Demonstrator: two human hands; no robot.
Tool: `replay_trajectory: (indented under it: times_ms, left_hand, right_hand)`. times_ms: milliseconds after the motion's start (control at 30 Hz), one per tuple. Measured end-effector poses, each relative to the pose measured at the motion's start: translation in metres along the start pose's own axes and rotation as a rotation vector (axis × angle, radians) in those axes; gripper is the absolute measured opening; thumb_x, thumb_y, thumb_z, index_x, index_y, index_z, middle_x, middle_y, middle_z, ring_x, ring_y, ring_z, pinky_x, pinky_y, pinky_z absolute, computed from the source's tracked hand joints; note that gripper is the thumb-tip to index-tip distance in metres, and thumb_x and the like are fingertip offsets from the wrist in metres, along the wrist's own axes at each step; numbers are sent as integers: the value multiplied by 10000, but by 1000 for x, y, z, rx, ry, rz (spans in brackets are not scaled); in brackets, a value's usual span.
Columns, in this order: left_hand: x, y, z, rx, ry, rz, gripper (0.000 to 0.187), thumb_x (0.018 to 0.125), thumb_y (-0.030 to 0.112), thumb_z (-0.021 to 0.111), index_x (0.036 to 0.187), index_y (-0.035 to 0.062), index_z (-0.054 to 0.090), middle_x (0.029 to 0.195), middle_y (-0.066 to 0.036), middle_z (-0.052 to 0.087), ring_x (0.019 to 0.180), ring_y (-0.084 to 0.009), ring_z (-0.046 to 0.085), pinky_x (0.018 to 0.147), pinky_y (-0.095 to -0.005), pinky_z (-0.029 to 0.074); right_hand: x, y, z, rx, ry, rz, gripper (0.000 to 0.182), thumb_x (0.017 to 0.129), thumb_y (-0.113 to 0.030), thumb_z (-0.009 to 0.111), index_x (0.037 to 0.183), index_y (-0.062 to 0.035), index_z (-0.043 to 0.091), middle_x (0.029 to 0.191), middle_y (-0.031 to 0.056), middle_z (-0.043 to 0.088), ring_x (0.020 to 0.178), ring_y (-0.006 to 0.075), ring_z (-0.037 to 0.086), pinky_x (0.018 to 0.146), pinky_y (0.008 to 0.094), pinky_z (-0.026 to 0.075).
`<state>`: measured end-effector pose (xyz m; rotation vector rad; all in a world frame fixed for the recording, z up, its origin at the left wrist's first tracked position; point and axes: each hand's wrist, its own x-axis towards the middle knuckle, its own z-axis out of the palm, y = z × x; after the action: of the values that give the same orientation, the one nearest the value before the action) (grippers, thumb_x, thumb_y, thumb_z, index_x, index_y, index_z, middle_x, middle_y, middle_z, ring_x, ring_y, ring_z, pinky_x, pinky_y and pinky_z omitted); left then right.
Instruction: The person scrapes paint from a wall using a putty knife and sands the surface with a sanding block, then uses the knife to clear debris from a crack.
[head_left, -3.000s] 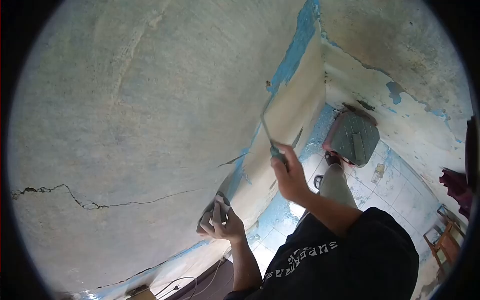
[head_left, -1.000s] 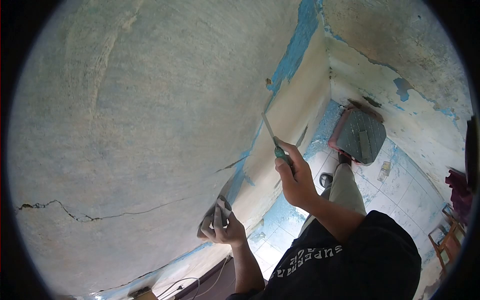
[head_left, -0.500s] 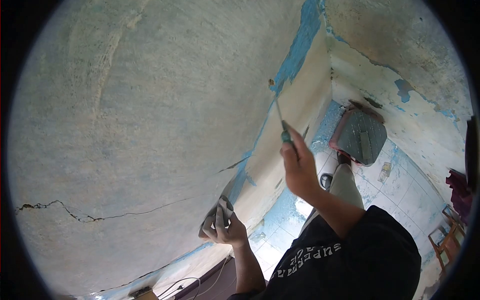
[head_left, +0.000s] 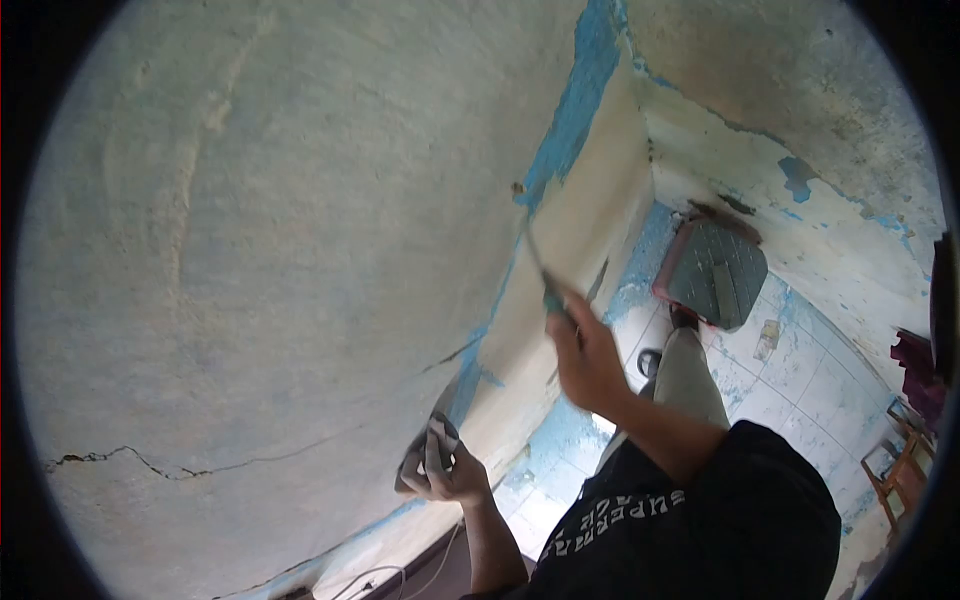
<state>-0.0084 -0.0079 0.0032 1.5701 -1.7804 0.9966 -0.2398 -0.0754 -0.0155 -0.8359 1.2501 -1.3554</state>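
Note:
My right hand (head_left: 590, 365) is closed round the green handle of a thin-bladed scraper (head_left: 536, 258). Its blade points up and left, and the tip is at the narrow blue paint strip, just below a small hole (head_left: 518, 188) in the wall. Lower down, my left hand (head_left: 452, 478) grips a dark grey folded piece (head_left: 412, 458) against the wall, with the fingers bent over it; I cannot tell what it is. Exposed blue paint (head_left: 577, 110) runs between the grey upper wall (head_left: 330, 220) and the cream lower band (head_left: 590, 190).
A grey-topped stool (head_left: 712, 270) stands in the corner by my foot. Blue flakes lie on the white floor tiles (head_left: 765, 405). A wooden frame (head_left: 900, 480) is at the far right. Cables (head_left: 385, 575) hang near the bottom, and a crack (head_left: 120, 452) crosses the wall.
The view has shifted, so the wall appears lower and further left. My right hand has moved slightly left and down with the scraper, whose blade looks more bent. My left hand keeps its grip.

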Motion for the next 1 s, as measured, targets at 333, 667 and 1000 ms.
replay_trajectory:
  times_ms: [333,667,1000]
  left_hand:
    - [-3,-3,-2,23,-7,-6,294,783,61,917,983,176,734,922,13,617,940,-203,519,765,-372,404]
    - [-3,-2,1,-21,23,-35,287,769,77,928,965,183,747,920,24,626,931,-209,518,774,-379,401]
    - [-6,-2,1,8,26,-36,256,758,90,938,916,174,755,913,21,636,928,-207,528,771,-377,404]
  right_hand:
    - [13,-1,-10,110,-43,86,458,1061,-134,486,1498,2,469,835,144,680,713,193,670,680,356,505]
    - [0,-2,-3,91,-44,32,461,1071,-163,482,1501,1,474,904,153,679,782,187,676,688,330,500]
    - [-24,1,4,55,-146,-46,459,1060,-135,504,1501,-13,473,720,129,604,581,166,594,567,339,441]
